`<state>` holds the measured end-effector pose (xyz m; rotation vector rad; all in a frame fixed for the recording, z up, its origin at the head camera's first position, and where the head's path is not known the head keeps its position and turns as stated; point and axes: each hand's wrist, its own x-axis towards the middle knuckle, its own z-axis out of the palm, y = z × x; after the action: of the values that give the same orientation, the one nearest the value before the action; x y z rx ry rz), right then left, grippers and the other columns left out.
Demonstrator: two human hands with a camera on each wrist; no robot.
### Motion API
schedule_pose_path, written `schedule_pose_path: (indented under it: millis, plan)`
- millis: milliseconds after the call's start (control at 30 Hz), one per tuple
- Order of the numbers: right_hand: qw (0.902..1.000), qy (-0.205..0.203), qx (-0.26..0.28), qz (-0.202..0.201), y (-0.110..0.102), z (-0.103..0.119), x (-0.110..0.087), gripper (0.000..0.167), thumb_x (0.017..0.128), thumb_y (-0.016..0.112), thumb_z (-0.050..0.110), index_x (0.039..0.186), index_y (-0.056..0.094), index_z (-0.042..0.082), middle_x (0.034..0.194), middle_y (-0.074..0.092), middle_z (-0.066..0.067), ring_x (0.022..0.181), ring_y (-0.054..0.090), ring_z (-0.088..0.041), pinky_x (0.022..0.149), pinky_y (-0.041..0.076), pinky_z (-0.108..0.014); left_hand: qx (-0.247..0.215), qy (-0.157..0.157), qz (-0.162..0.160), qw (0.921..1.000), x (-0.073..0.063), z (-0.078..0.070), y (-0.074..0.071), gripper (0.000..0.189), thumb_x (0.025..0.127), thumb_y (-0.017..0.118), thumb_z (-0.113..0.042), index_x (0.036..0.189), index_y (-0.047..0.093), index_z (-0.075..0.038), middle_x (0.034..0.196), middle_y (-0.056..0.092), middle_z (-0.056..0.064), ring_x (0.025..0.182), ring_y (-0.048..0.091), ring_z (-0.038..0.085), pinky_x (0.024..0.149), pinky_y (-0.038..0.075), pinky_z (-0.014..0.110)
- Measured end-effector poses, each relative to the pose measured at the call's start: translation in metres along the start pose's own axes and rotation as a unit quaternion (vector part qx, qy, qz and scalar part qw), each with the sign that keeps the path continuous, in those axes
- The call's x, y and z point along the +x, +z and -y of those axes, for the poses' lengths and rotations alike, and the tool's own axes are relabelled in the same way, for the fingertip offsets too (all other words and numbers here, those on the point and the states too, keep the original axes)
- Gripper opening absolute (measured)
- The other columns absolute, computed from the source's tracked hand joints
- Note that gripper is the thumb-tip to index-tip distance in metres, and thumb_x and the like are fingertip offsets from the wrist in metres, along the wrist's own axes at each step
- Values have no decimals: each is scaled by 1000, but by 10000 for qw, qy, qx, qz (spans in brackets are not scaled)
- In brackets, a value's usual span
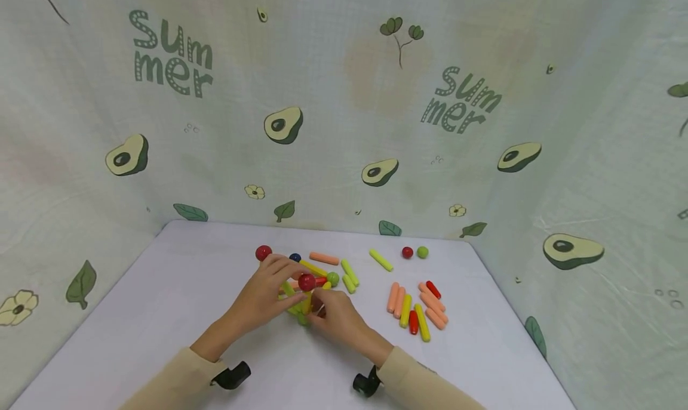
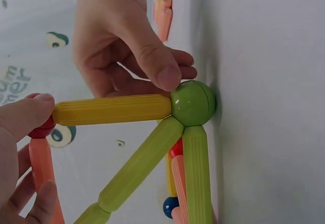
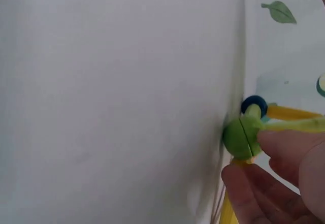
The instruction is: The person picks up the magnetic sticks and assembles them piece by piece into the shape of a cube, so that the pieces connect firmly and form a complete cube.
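Thumb and fingers of my left hand (image 1: 262,295) pinch a red ball (image 1: 307,282) at the top of a ball-and-stick frame. From that ball a yellow stick (image 2: 114,109) runs down to a green ball (image 2: 192,103) at the table. My right hand (image 1: 340,319) pinches this green ball, thumb on one side and index finger on the other in the right wrist view. Two light green sticks (image 2: 197,176) also meet the ball. An orange stick (image 2: 42,170) hangs from the red ball. My hands partly hide the frame in the head view.
Behind the hands lie another red ball (image 1: 263,253), a dark blue ball (image 1: 295,258) and an orange stick (image 1: 324,258). Right of them are loose light green sticks (image 1: 349,273). Several orange, yellow and red sticks (image 1: 405,311) lie farther right, below a small red ball (image 1: 407,252) and green ball (image 1: 423,252).
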<state>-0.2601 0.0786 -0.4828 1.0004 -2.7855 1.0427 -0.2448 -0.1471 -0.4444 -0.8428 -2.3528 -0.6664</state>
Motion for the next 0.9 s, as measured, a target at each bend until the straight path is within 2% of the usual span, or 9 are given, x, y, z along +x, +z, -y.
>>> schedule_pose_path:
  millis: [67,167,267,400,500,567,667,767,900]
  plan:
    - [9999,92,-11,41,-8,-7,0,22,96,78,9,117,71,9,106,74,-4,84,67,-4,76,56,-17,57,-87,-29,9999,0,-2,2,50,80,96,-26,124,72,-21,118,70,-4,119,54,19,91,60,41]
    - [9991,162,-357,-175,-22,-19,3,28,97,76,6,124,71,8,114,72,-8,85,66,-11,77,57,-22,128,-156,-12,9998,0,-3,2,51,79,97,-24,124,72,-21,117,70,-4,119,54,19,90,60,40]
    - [9959,124,-847,-303,-37,-31,14,34,97,75,4,131,71,8,125,68,-12,98,68,-23,87,60,-32,198,-168,14,9997,1,-3,2,52,79,97,-23,124,72,-20,118,70,-3,120,53,20,91,60,40]
    - [9928,188,-1151,261,-49,-42,27,40,99,72,3,139,69,12,142,63,-11,127,63,-32,105,56,-46,103,-143,-4,9998,2,-4,3,51,78,98,-23,122,72,-19,119,70,-2,119,53,20,91,59,40]
    - [9880,236,-1381,644,-49,-47,32,40,100,72,6,139,69,13,145,62,-9,133,60,-31,109,53,-48,6,-155,-70,9999,1,-4,6,52,77,99,-24,120,71,-19,118,69,-3,118,53,19,91,59,40]
    - [9848,246,-1570,699,-46,-47,33,37,100,73,9,137,71,13,143,63,-8,130,62,-29,109,53,-46,-18,-189,-104,9998,0,-4,8,53,75,100,-26,119,70,-20,118,68,-3,118,52,19,91,59,40]
    - [9809,239,-1831,604,-42,-47,32,30,100,75,13,130,75,14,129,65,-7,111,67,-24,100,58,-40,35,-198,-106,9997,-1,-4,8,54,74,101,-26,117,68,-21,116,66,-5,118,50,18,91,59,40]
    - [9787,313,-1955,551,-41,-45,28,25,99,77,17,124,78,17,116,65,-3,97,64,-18,92,59,-35,166,-165,-66,9997,-2,-2,5,55,74,100,-25,118,67,-22,114,65,-6,120,50,18,93,59,40]
    - [9791,377,-1907,592,-40,-43,19,22,97,79,20,119,79,20,109,64,0,91,61,-14,87,58,-33,184,-181,-45,9997,-7,5,-3,54,74,99,-19,117,68,-21,113,67,-8,121,50,19,92,60,41]
